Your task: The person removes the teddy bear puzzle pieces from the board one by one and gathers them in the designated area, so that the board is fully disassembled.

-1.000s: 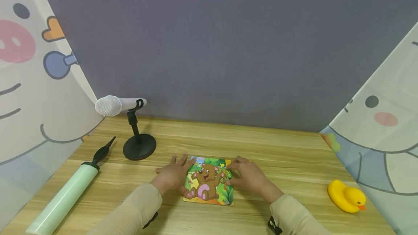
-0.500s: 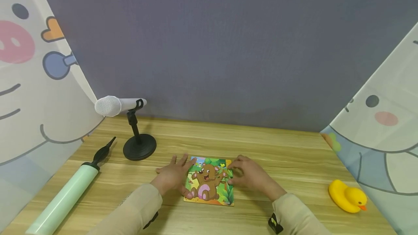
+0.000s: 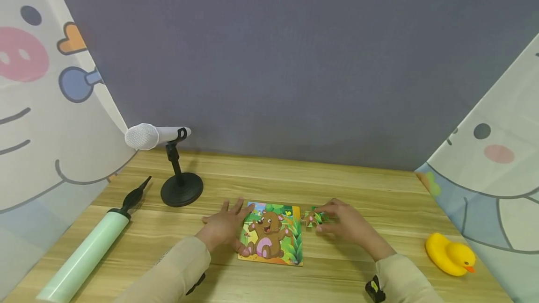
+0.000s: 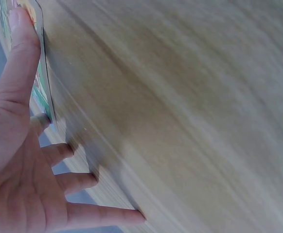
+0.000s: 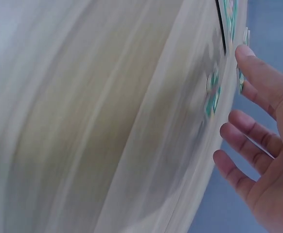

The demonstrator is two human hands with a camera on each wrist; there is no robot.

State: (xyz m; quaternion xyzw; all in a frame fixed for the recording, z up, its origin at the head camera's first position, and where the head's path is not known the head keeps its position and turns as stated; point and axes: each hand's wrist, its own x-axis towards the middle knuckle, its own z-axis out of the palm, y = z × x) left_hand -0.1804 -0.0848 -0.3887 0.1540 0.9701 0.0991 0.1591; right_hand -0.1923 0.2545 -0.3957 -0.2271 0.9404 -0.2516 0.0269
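Observation:
A square puzzle board [image 3: 269, 242] printed with a brown bear lies on the wooden table. My left hand [image 3: 221, 228] rests at its left side with fingers spread. In the left wrist view its thumb [image 4: 22, 48] lies over the board's edge, and several fingertips touch the table. My right hand [image 3: 347, 223], to the right of the board, pinches a small puzzle piece [image 3: 310, 219] of brown and green between thumb and index finger. The right wrist view has another green patterned piece [image 5: 212, 94] lying on the table below the hand.
At the back left a white microphone [image 3: 145, 136] sits on a black stand [image 3: 182, 190]. A pale green hand pump [image 3: 86, 256] lies at the left, and a yellow rubber duck [image 3: 449, 254] at the right. A grey panel [image 3: 273, 69] closes off the back.
My right hand has moved right, away from the board's right edge, carrying the puzzle piece with it. The left hand has stayed in place on the board.

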